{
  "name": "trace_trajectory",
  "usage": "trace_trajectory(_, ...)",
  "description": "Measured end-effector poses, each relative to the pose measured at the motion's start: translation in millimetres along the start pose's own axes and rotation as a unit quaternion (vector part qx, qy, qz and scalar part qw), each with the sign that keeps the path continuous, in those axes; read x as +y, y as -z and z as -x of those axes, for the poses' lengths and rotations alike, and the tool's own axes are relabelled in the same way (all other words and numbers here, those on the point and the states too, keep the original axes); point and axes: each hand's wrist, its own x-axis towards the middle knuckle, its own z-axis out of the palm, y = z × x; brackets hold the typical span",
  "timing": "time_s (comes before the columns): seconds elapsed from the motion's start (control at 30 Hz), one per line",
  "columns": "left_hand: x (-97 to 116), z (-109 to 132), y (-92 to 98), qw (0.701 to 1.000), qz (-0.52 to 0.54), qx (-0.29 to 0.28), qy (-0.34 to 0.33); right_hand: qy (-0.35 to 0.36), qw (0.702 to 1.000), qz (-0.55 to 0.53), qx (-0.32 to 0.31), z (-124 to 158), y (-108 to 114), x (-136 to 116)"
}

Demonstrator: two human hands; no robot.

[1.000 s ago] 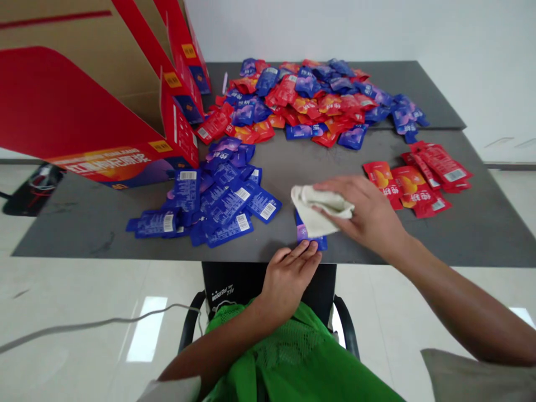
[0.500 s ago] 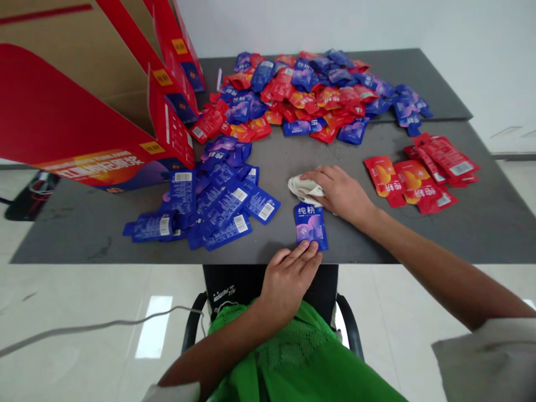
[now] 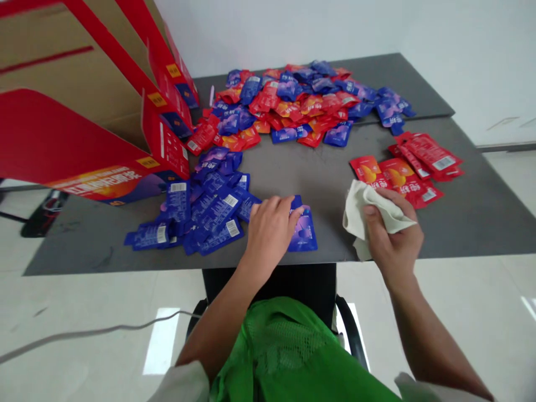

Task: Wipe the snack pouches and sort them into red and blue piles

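Note:
My left hand [image 3: 268, 231] is curled at the upper left of a blue pouch [image 3: 304, 234], thumb and forefinger closed at its top edge. This pouch lies front up near the table's front edge, partly covered by my fingers. In my right hand [image 3: 396, 237] a crumpled white cloth [image 3: 358, 209] is gripped, raised over the table to the right of the pouch. Several blue pouches [image 3: 213, 212] lie back up in a loose stack on the left. Beyond my right hand lie red pouches [image 3: 397, 173], partly overlapping.
A large mixed heap of red and blue pouches [image 3: 288, 106] covers the back of the table [image 3: 322, 167]. Open red cartons [image 3: 104, 139] stand at the left. A black chair [image 3: 268, 282] is under the front edge, and a grey cable [image 3: 104, 332] crosses the floor.
My right hand has lifted the cloth off the pouch and carried it right, toward me. My left hand has moved from the pouch's near end to its far end.

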Motion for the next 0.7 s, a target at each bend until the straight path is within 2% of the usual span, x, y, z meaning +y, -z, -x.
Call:
trace_trajectory(0.13, 9, -30, -5.3, 0.994, -0.061, -0.078, 0.05, -0.094, 0.994, -0.042, 0.034, 29, 11, 19)
trace_trajectory(0.33, 11, -54, -4.4, 0.985, -0.053, -0.153, 0.061, -0.086, 0.993, -0.06, 0.046, 38, 10, 26)
trace_trajectory(0.57, -12, -66, -15.6, 0.978, 0.107, -0.164, 0.076, -0.089, 0.994, -0.045, 0.051, 37, 8, 26)
trace_trajectory(0.7, -18, -62, -16.2, 0.977, 0.136, -0.146, 0.081, -0.086, 0.994, -0.046, 0.04, 37, 9, 27)
